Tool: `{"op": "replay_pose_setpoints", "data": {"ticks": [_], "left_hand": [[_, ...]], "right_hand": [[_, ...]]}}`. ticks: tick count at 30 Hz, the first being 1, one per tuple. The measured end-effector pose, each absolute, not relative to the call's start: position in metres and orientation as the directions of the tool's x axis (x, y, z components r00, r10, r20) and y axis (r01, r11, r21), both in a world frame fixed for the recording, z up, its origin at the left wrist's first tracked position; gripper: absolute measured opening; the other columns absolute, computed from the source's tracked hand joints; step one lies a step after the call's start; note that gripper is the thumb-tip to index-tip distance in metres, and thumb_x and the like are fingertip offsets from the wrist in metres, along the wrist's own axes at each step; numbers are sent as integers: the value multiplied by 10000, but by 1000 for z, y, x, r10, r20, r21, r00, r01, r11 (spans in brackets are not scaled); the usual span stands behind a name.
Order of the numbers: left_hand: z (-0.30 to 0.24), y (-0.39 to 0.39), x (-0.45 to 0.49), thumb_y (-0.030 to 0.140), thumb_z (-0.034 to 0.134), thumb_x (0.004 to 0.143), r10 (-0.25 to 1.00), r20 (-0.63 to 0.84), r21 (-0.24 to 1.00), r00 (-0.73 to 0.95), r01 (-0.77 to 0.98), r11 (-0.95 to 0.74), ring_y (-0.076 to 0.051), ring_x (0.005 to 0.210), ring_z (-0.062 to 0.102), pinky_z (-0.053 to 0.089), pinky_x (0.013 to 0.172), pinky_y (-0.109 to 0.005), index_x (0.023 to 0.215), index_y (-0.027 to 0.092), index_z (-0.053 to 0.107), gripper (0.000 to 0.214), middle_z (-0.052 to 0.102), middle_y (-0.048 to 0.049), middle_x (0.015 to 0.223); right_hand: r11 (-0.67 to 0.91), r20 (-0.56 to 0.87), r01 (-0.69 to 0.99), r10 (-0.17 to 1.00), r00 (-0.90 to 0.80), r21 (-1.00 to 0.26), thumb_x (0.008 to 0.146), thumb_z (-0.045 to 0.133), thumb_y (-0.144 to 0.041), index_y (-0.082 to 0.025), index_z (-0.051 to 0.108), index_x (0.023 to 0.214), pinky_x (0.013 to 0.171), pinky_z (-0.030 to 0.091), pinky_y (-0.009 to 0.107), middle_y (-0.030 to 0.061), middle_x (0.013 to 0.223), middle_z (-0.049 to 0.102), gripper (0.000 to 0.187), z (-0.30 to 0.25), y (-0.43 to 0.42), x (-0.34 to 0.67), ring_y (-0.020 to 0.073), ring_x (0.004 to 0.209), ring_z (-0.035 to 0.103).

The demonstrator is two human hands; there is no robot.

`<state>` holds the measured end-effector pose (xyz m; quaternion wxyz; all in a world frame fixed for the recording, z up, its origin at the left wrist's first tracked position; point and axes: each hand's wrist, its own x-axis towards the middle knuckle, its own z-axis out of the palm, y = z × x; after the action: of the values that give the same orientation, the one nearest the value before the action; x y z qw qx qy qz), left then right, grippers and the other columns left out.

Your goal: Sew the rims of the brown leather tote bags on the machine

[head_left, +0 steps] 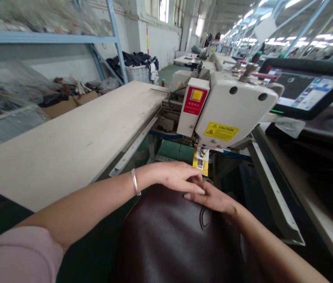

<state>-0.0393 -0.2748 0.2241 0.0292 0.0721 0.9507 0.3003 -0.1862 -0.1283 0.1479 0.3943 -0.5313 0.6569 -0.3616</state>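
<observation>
A large dark brown leather piece (169, 236) hangs towards me, glossy, with a stitched loop-shaped detail near its right side. At its far edge my left hand (180, 177) is closed, thumb pointing right, its fingertips bent down beside the other hand. My right hand (216, 196) grips the same edge, with its thumb lying on top of the leather. Just beyond the hands is the yellow plate (204, 169) under the head of a white sewing machine (228, 102). The fingers beneath the edge are partly hidden.
A pale tabletop (95, 129) extends on the left, and metal rails (272, 192) flank the machine. A red emergency-stop box (194, 104) with a yellow button is on the machine. A monitor (305, 90) stands right. Bagged goods fill a blue shelf (48, 37); people are far behind.
</observation>
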Motion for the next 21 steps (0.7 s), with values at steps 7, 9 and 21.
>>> {"op": "replay_pose_setpoints", "data": {"ticks": [7,9,21], "left_hand": [[203,-342,-67,615,763,666,371,-633,709,-679,-317,629,-228,726,660,532,692,-328,780,194,768,436,744,-40,768],[206,-357,-64,589,805,629,319,-600,731,-734,-340,592,-201,711,649,518,708,-306,728,188,764,416,736,-35,741],[161,-354,-102,549,819,623,-176,-137,974,-975,-165,155,-130,681,523,396,712,-283,763,147,628,467,601,13,706]], "right_hand": [[72,-113,-801,-994,-5,-595,856,663,-484,-203,616,819,581,385,259,5,727,616,287,203,-116,-168,157,650,535],[111,-123,-768,-992,-42,-631,878,627,-524,-190,628,815,584,396,257,15,739,630,340,205,-110,-180,157,660,546],[442,-331,-106,-791,-515,-891,550,853,-641,-155,590,592,418,271,213,-24,503,519,554,172,-109,-270,69,420,401]]}}
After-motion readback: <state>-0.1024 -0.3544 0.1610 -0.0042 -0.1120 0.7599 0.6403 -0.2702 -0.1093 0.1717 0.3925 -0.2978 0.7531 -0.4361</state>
